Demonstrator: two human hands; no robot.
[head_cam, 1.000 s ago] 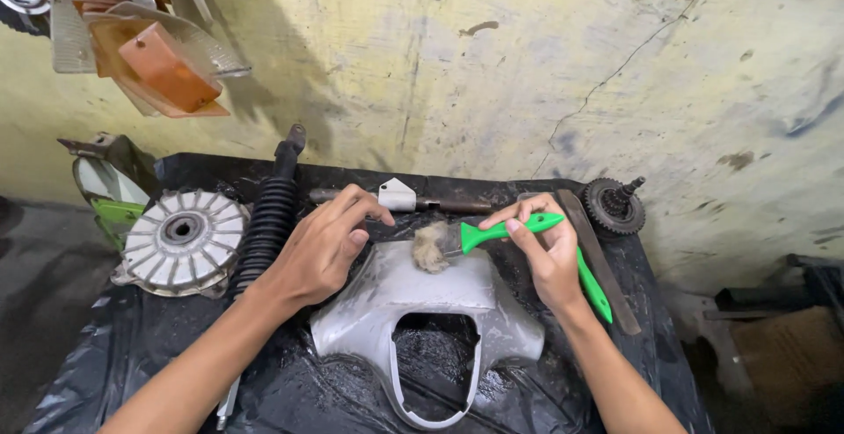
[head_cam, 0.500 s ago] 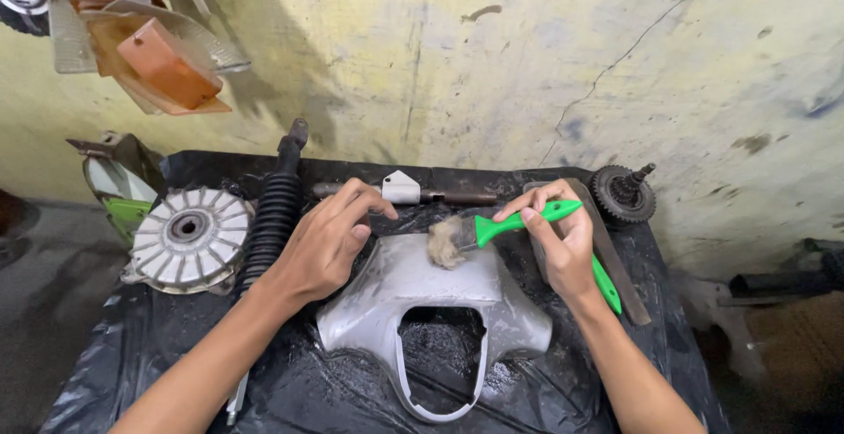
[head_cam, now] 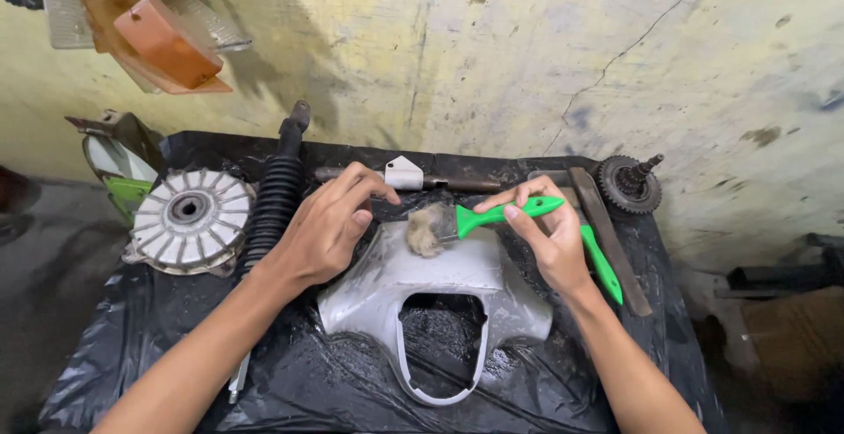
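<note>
— Hands?
— Left hand (head_cam: pixel 330 227) rests loosely curled on the grey cover (head_cam: pixel 435 289); right hand (head_cam: pixel 549 236) grips a green brush (head_cam: pixel 510 214).
— Where's the cover?
— Flat on the desk (head_cam: pixel 132 355), bristles touching its top.

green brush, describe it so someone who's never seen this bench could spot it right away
On the black plastic sheet over the bench lies a silver-grey cover with a U-shaped cutout. At its top edge, the right hand holds the green brush, its frayed tan bristles on the cover. It is the only bright green tool among dark metal parts.
</note>
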